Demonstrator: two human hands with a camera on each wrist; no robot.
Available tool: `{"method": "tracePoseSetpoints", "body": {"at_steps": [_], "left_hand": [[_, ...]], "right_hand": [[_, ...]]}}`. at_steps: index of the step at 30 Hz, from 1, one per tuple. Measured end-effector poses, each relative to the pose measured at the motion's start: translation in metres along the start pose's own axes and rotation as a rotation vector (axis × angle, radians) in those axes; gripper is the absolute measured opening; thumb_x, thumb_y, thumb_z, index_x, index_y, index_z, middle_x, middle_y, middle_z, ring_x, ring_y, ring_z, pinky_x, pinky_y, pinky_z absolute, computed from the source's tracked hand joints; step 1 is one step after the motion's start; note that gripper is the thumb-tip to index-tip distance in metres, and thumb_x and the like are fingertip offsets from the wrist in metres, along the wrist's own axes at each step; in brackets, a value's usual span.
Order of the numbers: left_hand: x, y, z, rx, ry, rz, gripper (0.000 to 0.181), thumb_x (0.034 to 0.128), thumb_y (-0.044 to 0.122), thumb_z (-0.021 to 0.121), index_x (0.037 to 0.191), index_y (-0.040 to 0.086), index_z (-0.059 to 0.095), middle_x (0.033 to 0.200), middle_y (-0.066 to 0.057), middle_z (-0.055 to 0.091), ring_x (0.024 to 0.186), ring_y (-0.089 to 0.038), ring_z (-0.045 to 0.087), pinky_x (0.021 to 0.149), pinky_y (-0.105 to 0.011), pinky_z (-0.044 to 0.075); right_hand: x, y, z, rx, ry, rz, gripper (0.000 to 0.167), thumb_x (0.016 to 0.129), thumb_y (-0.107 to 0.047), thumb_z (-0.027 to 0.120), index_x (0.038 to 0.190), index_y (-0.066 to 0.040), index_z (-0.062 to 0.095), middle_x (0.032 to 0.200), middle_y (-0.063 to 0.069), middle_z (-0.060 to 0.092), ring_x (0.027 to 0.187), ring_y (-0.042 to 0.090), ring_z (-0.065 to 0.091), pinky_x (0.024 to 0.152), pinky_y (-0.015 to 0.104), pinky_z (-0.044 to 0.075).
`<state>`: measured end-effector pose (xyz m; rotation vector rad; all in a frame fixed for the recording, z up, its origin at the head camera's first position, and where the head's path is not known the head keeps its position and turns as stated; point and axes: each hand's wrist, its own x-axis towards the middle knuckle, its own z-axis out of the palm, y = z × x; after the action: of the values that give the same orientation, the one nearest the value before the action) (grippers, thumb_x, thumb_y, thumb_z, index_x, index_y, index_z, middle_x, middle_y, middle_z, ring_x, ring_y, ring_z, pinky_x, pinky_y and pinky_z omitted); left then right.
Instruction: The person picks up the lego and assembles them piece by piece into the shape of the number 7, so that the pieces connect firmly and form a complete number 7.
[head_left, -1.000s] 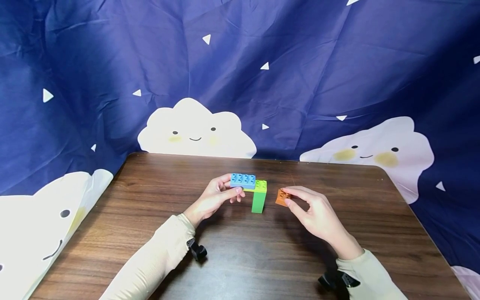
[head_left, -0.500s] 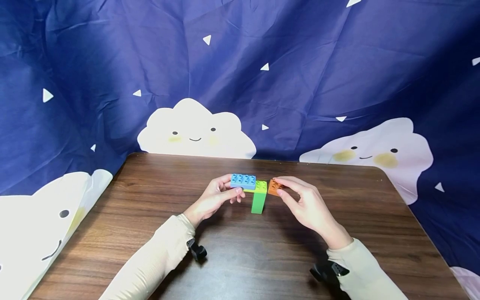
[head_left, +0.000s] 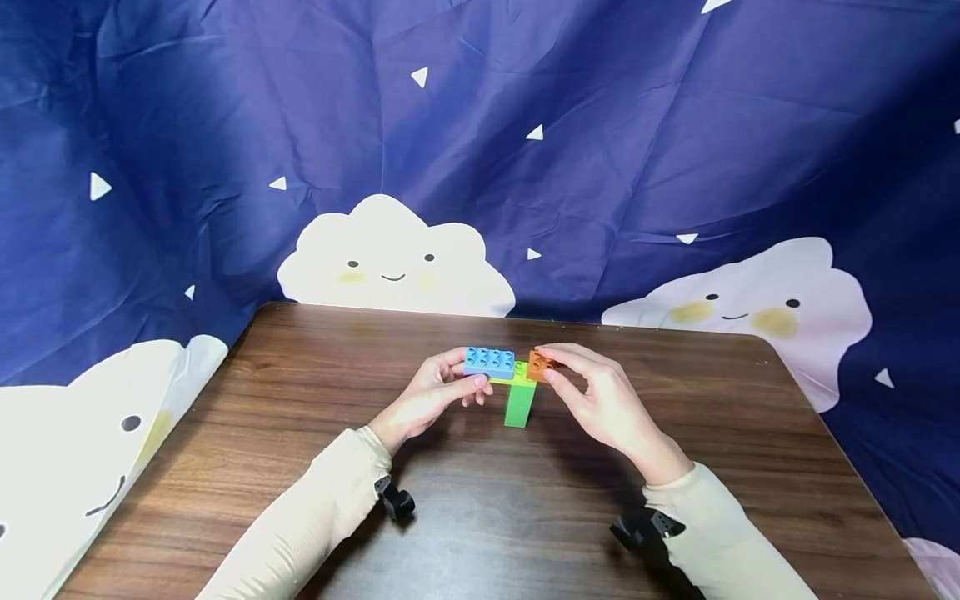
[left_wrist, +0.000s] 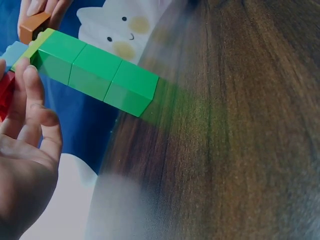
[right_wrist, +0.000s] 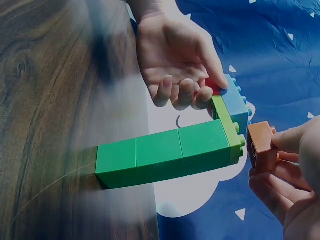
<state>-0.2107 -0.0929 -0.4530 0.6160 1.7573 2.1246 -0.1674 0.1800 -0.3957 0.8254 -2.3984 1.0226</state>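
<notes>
In the head view my left hand (head_left: 429, 395) grips the left end of a blue toy brick (head_left: 489, 364). That brick sits on a thin lime-green plate (head_left: 519, 373), which tops an upright column of green bricks (head_left: 517, 407) standing on the table. A red brick (right_wrist: 212, 86) shows under the blue one, partly covered by the left fingers. My right hand (head_left: 611, 410) pinches a small orange-brown brick (head_left: 537, 365) between thumb and fingers. In the right wrist view this brick is tilted, just above the lime plate's bare studs and apart from them.
The dark wooden table (head_left: 480, 517) spreads around both arms. A blue curtain (head_left: 570, 167) with white clouds and triangles hangs behind it. Small black devices sit on both wrists.
My right hand has moved left and slightly up with the orange-brown brick, from beside the column to over the lime plate. The left hand and the green column stay in place.
</notes>
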Motion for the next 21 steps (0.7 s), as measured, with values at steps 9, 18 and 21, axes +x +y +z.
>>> {"method": "tracePoseSetpoints", "body": {"at_steps": [9,18,21], "left_hand": [[-0.001,0.0,0.0,-0.011,0.006,0.004,0.026,0.1038,-0.001,0.062,0.129,0.0,0.062,0.089,0.005,0.079,0.077,-0.011,0.069,0.066,-0.022,0.05],[0.0,-0.002,0.001,-0.02,-0.004,0.014,0.025,0.1042,-0.001,0.062,0.13,0.0,0.062,0.09,0.005,0.079,0.077,-0.01,0.069,0.066,-0.021,0.05],[0.0,-0.002,0.002,-0.02,-0.005,0.011,0.025,0.1045,-0.001,0.062,0.13,0.0,0.062,0.09,0.005,0.079,0.077,-0.01,0.069,0.066,-0.02,0.05]], "right_hand": [[0.008,-0.004,0.004,0.006,-0.037,-0.002,0.033,0.099,-0.003,0.076,0.132,-0.004,0.075,0.13,0.012,0.076,0.115,0.028,0.075,0.094,0.044,0.064],[0.012,-0.005,0.007,-0.001,-0.091,0.019,0.033,0.102,-0.007,0.074,0.134,-0.002,0.074,0.133,0.014,0.075,0.111,0.027,0.073,0.087,0.045,0.065],[0.012,-0.005,0.007,0.001,-0.101,0.025,0.033,0.101,-0.006,0.074,0.134,-0.002,0.074,0.133,0.014,0.075,0.109,0.027,0.073,0.085,0.043,0.065]]}}
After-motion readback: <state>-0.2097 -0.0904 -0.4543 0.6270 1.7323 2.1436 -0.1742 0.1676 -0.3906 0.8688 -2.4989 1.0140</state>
